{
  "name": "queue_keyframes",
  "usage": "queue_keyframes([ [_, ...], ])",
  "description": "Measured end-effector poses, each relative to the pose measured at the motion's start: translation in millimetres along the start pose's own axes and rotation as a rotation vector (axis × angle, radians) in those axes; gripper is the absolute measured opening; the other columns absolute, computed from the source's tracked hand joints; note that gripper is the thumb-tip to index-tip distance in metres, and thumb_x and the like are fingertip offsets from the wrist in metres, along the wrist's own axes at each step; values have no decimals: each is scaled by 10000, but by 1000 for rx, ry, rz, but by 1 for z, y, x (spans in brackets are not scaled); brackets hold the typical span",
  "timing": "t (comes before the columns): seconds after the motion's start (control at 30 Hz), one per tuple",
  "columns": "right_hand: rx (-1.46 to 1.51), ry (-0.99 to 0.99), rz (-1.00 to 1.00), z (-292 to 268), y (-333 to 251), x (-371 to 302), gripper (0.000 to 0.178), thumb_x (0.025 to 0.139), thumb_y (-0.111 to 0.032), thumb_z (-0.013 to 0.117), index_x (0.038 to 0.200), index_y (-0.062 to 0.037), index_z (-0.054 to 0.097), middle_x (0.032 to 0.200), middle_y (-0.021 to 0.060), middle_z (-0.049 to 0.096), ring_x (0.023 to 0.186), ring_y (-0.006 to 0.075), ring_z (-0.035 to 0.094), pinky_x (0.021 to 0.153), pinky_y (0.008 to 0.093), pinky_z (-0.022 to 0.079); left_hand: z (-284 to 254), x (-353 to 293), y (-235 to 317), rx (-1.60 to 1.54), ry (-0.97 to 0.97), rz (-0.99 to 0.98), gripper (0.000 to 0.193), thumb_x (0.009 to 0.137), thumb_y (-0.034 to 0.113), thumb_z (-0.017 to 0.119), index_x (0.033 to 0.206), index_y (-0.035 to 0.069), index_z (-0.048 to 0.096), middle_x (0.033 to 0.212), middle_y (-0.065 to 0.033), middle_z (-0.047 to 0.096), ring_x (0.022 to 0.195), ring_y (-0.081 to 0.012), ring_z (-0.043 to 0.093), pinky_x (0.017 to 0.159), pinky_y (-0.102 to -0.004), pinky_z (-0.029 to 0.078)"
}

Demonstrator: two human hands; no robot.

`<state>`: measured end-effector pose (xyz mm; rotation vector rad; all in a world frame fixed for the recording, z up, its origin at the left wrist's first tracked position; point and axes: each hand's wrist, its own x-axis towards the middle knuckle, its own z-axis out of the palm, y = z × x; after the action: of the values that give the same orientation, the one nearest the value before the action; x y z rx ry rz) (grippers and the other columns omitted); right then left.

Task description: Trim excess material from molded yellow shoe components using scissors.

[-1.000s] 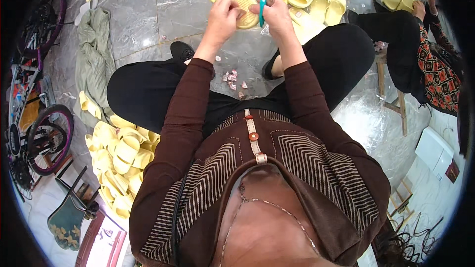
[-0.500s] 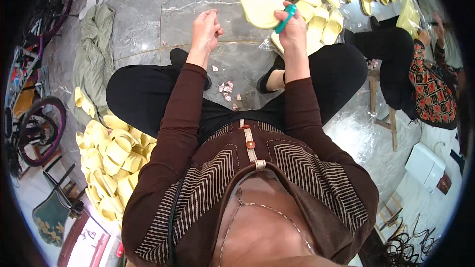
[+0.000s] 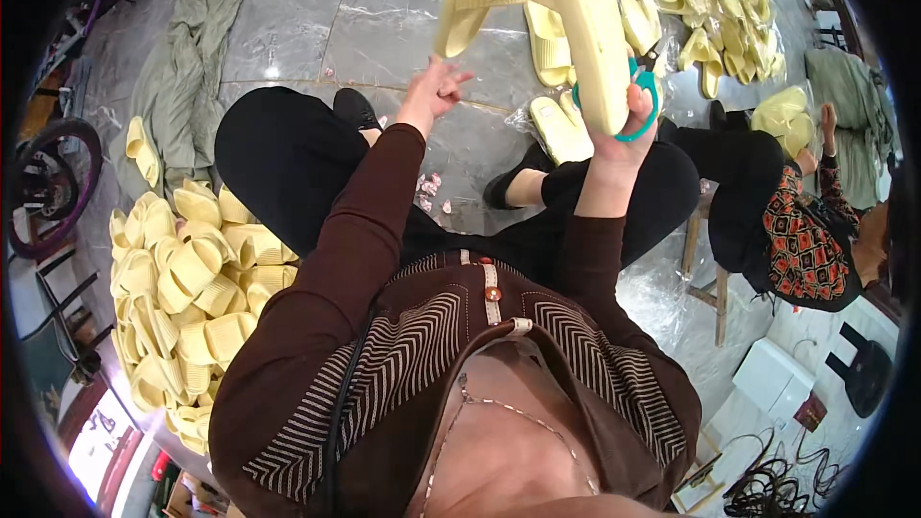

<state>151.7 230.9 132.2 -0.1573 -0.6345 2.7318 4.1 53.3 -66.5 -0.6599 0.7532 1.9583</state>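
My right hand (image 3: 622, 139) grips a yellow slipper (image 3: 597, 48), which stands tilted up in front of me with its ridged strap and side showing. Teal-handled scissors (image 3: 649, 107) hang in that same hand, their blades pointing away from me. My left hand (image 3: 436, 94) is to the left, just nearer to me than a hanging end of the slipper. Its fingers are partly stretched out and apart, and I see nothing in them. Small torn scraps (image 3: 428, 194) lie on the floor between my feet.
A big heap of yellow slippers (image 3: 197, 273) lies at my left. Bagged yellow slippers (image 3: 715, 14) are piled at the far right. Beside them a person in a patterned top (image 3: 811, 235) holds a bagged pair. A grey-green cloth (image 3: 187, 67) lies far left.
The slipper has swung from sole-up to a tilted stance, strap showing, and moved right with my right hand and the scissors. My left hand has gone from curled to spread fingers.
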Motion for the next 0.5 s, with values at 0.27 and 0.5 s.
queue_keyframes([
  [0.27, 1, 58, -21, -21, 8, 6, 456, 657, -3, 640, 1090, 3, 495, 1018, 126, 576, 929, 275, 568, 823, 383, 466, 40, -31, 27, -260, -766, 61, 325, 805, 95, 508, 1106, -22, 465, 958, -165, 571, 382, -28, 263, 468, -190, 292],
  [0.5, -1088, 545, -518, -68, 48, 21, 379, 688, 28, 636, 1035, -24, 492, 851, 48, 545, 686, 163, 532, 606, 326, 459, 64, -53, 10, 113, -499, 286, 369, 769, 53, 563, 1124, 5, 474, 857, -45, 583, 435, -28, 319, 489, -212, 322],
])
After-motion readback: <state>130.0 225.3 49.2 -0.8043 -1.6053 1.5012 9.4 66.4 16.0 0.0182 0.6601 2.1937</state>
